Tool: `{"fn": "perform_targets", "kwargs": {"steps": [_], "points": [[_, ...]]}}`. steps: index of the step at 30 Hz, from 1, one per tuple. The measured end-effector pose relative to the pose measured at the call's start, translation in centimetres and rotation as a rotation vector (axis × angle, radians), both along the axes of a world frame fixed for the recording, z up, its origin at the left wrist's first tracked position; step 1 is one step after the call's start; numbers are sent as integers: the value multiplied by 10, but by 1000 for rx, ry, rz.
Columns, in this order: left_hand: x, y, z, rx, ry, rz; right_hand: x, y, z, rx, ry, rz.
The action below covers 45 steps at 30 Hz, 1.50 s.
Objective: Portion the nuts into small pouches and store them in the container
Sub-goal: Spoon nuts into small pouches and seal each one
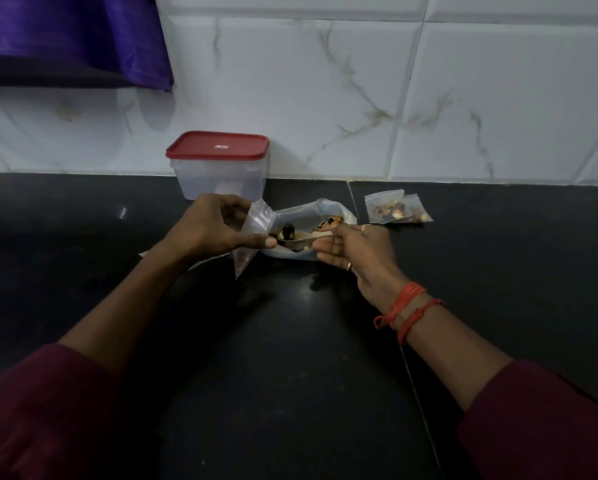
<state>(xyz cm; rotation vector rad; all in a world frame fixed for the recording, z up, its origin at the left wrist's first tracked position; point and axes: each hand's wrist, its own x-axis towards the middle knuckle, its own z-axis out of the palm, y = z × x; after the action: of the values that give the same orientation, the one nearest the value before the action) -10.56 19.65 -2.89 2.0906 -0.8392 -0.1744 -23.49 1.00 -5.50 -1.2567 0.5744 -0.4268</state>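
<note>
Just in front of the box (218, 168), the left hand (218, 226) pinches a pouch (252, 233) open, it seems, so the right hand (356, 251), curled round a spoon (301, 239), can tip nuts (287, 231) in, while full pouches (396, 211) wait right of the box.

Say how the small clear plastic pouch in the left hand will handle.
The small clear plastic pouch is probably floppy: it creases and sags below the left hand that pinches it. Likely light, since it looks nearly empty. Its glossy film may be slippery.
</note>
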Motion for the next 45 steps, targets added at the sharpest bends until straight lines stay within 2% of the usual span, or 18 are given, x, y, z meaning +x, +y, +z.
{"fn": "perform_targets", "kwargs": {"steps": [8,13,21,25,30,36,45], "points": [[-10,-6,-1,74,-211,56,-5,0,10,-85,-150,-47],[-14,-9,-1,108,-249,92,-8,11,15,-183,-230,-28],[-13,-7,-1,101,-240,116,-10,21,9,-517,-311,65],[-14,-7,0,59,-223,124,-16,22,7,-867,-369,89],[-15,-4,2,-5,-161,112,-18,27,7,-1083,-433,72],[-14,-3,2,-57,-89,88,-16,21,6,-1071,-363,44],[-7,-3,-1,-115,29,78,-16,21,6,-952,-415,67]]}}
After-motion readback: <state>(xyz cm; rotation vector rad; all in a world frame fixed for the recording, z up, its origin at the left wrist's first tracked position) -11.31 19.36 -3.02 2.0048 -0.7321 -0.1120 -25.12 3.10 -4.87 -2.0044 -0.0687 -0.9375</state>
